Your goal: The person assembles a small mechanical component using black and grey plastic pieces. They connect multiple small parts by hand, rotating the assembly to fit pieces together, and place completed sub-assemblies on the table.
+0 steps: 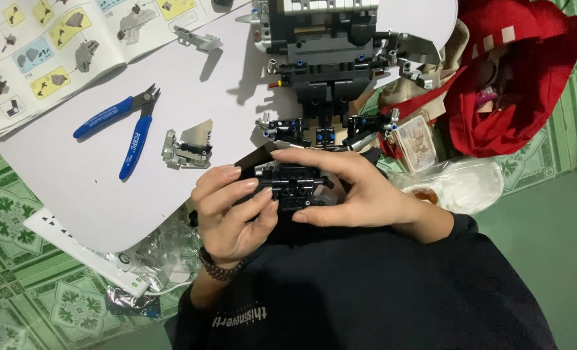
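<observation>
Head view. Both hands meet over the near rim of the white counter (94, 201), just short of the person's dark sleeves. The left hand (230, 207) and right hand (347, 191) each close their grip on one small black block piece (293, 183), fingers curled over its top and sides, thumbs below; it sits between the palms, directly in front of the model (324, 71).

Edges and room: the counter's rounded rim runs from left of the block piece down toward the white strip (87, 256) on the green patterned floor (16, 304). Bare white surface lies left of the block piece, between it and the cutters (123, 129). Right of the model the counter ends, with red cloth (515, 78) crowding that side.

Hidden or cut off: the model's top leaves the picture; the underside of the block piece is covered by fingers. The booklet (48, 45), far left of the model, is cropped at the upper edge. A clear bag (463, 185) right of the block piece holds contents too blurred to tell.

Materials and shapes: the model is dark grey and black plastic with blue pins and pale grey angled panels. A small grey subassembly (186, 148) lies left of the block piece, between it and the cutters, which have blue grips and dark metal jaws. A beaded band (220, 269) circles the left wrist.
</observation>
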